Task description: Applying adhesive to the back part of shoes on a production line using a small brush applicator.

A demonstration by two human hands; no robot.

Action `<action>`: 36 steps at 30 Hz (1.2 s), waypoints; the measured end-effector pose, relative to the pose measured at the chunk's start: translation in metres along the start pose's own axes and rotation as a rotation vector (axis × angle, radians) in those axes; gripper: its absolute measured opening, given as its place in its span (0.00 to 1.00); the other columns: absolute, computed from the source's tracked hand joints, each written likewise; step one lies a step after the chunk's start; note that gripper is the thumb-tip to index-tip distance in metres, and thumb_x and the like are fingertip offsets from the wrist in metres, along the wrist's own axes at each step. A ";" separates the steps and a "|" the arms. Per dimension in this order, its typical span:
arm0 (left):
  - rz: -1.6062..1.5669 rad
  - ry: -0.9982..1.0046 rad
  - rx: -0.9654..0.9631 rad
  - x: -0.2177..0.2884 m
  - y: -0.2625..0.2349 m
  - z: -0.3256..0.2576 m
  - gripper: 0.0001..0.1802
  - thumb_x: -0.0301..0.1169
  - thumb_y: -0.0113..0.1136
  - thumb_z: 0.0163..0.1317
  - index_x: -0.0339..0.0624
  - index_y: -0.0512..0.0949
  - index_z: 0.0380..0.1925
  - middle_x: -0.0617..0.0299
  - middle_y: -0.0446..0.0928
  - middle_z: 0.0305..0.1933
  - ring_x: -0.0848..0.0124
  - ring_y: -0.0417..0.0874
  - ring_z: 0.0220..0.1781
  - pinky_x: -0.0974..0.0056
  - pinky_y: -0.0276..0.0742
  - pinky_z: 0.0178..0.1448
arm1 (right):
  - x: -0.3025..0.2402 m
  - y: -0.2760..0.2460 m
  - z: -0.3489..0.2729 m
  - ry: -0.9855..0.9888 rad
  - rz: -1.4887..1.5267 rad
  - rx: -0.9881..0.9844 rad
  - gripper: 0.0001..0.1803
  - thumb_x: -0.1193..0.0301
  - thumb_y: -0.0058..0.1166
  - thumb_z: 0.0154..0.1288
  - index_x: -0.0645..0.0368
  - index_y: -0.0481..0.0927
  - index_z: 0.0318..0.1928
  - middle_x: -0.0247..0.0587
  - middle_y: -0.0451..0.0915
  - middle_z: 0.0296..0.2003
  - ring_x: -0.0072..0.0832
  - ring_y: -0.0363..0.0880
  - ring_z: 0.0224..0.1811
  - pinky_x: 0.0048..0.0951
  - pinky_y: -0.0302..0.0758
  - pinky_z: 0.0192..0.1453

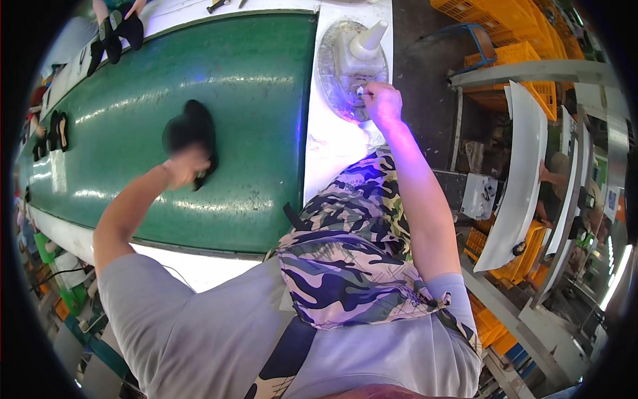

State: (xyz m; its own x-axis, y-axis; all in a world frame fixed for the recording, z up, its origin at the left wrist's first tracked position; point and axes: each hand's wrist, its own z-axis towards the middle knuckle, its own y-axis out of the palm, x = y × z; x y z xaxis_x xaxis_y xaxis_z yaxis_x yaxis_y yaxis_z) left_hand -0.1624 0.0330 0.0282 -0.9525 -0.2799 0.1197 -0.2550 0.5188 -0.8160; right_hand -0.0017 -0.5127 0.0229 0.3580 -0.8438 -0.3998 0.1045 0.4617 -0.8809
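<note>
My left hand [186, 167], smeared by motion, is closed on the near end of black shoes [197, 126] over the green belt [256, 153]. They look like two pieces side by side, but blur hides the details. On the right, my right hand [384, 103] is closed, fingertips pinched, beside a whitish container with a cone-shaped spout [369, 41]. A small pale bit shows at those fingertips; its kind I cannot make out. The container stands on a round, stained tray [327, 73] on the white table edge.
More black shoes lie at the belt's far left [62, 131]. Another person's hand [137, 8] is near black shoes [126, 30] at the top left. Yellow crates [508, 63], a metal rack [531, 72] and a blue-framed stool [480, 43] stand to the right.
</note>
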 end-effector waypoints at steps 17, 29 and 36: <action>-0.682 -1.361 0.026 0.009 -0.020 0.073 0.39 0.38 0.80 0.37 0.36 0.70 0.48 0.46 0.74 0.52 0.50 0.81 0.54 0.54 0.81 0.56 | -0.008 0.000 0.002 -0.154 -0.204 -0.051 0.04 0.72 0.61 0.50 0.52 0.81 0.30 0.36 0.81 0.31 0.37 0.78 0.42 0.41 0.68 0.45; -0.654 -1.094 0.011 0.081 -0.033 0.099 0.36 0.31 0.76 0.40 0.40 0.68 0.51 0.47 0.77 0.49 0.50 0.81 0.52 0.53 0.80 0.56 | 0.028 0.009 -0.007 0.785 0.162 -0.107 0.12 0.62 0.69 0.51 0.55 0.84 0.31 0.42 0.85 0.29 0.37 0.85 0.35 0.34 0.78 0.46; -0.945 -1.149 -0.087 0.039 -0.018 0.083 0.31 0.28 0.78 0.34 0.35 0.82 0.45 0.46 0.83 0.47 0.51 0.84 0.49 0.56 0.79 0.56 | 0.056 0.018 -0.032 0.842 0.285 0.007 0.11 0.67 0.69 0.51 0.60 0.83 0.30 0.39 0.83 0.26 0.29 0.81 0.28 0.31 0.76 0.37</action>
State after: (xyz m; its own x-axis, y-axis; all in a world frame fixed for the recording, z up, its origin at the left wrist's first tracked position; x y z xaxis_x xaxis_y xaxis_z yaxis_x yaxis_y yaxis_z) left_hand -0.1812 -0.0542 0.0002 0.2048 -0.9780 0.0384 -0.7361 -0.1797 -0.6526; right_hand -0.0092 -0.5605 -0.0234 -0.4295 -0.6165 -0.6599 0.1224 0.6843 -0.7189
